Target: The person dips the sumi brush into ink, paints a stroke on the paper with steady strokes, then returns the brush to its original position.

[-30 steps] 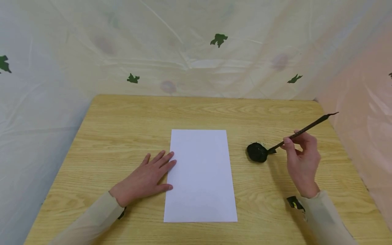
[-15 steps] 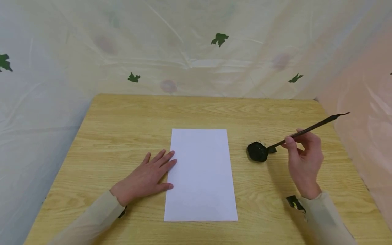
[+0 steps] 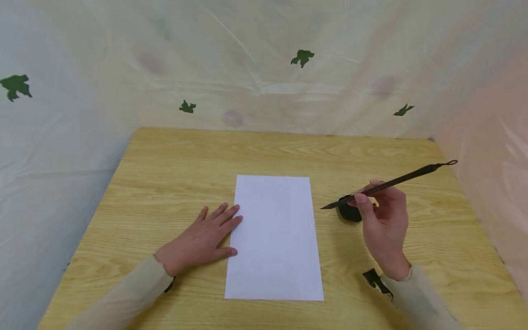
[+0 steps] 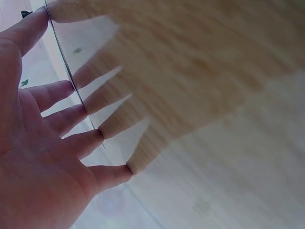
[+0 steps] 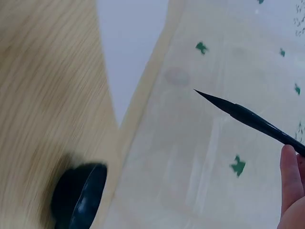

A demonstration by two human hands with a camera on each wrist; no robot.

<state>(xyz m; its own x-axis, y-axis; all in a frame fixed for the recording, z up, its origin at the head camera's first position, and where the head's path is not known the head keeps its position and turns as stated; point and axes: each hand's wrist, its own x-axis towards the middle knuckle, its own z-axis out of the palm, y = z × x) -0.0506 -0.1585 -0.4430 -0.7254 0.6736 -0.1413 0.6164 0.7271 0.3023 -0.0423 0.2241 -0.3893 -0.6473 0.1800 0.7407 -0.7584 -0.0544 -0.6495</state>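
Note:
A white sheet of paper (image 3: 274,247) lies upright in front of me on the wooden table. Its left edge is under the fingertips of my left hand (image 3: 200,240), whose fingers are straight and spread. My right hand (image 3: 385,229) pinches a dark writing brush (image 3: 406,178) between thumb and fingers. The brush slants, its hanging loop up at the right and its pointed black tip just right of the paper. Partly hidden behind that hand and brush is a small round black ink dish (image 3: 349,213). In the right wrist view, the brush tip (image 5: 214,100) is apart from the dish (image 5: 81,195).
Pale sheeting (image 3: 264,87) with green bird-shaped patches (image 3: 303,58) hangs behind the table (image 3: 173,160) and along both sides. Each sleeve carries a small dark device (image 3: 377,282) at the wrist.
My right hand has moved left and brought the brush tip out of the ink dish towards the paper. The left hand stays at the paper's edge. The head view has shifted slightly.

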